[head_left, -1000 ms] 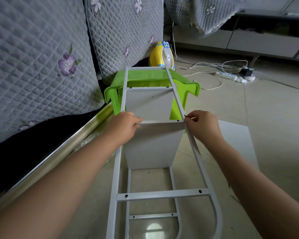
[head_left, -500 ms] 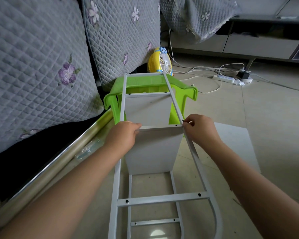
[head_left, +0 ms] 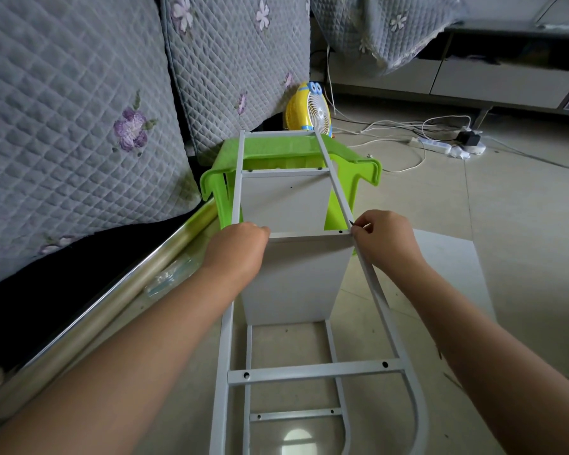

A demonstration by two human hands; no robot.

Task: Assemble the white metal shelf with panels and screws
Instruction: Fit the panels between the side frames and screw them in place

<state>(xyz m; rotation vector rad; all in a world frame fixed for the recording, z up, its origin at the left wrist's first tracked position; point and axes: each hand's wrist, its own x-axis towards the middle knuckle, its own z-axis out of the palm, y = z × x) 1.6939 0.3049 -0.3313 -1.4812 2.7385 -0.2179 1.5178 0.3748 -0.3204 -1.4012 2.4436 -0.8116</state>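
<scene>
While gripping the white metal frame (head_left: pixel 380 310) at a panel's top corners: left hand (head_left: pixel 235 252) curled over the left rail, fingers hidden behind knuckles; right hand (head_left: pixel 383 239) pinching a small dark screw (head_left: pixel 352 222) at the right rail, just beside an open hole.

Surroundings: green plastic stool (head_left: pixel 352 174) just beyond both hands, under the frame's far end. Yellow desk fan (head_left: pixel 309 108) farther out, past the stool. Power strip (head_left: pixel 437 146) and white cables well beyond the right hand. Quilted grey cushions (head_left: pixel 79 110) beyond the left hand; chrome bar (head_left: pixel 119 300) running alongside the left forearm. Flat white board (head_left: pixel 450 267) on the floor under the right wrist.

Hidden or unclear: left fingertips out of sight; screw mostly covered by the right fingers, head not made out. Near end of frame cut off by the lower edge.

Orientation: frame lying lengthwise, long axis running from the body out past the hands, far end propped higher on the stool. White panel (head_left: pixel 296 280) standing between the rails, top edge spanning hand to hand; second panel (head_left: pixel 283 201) just beyond.
</scene>
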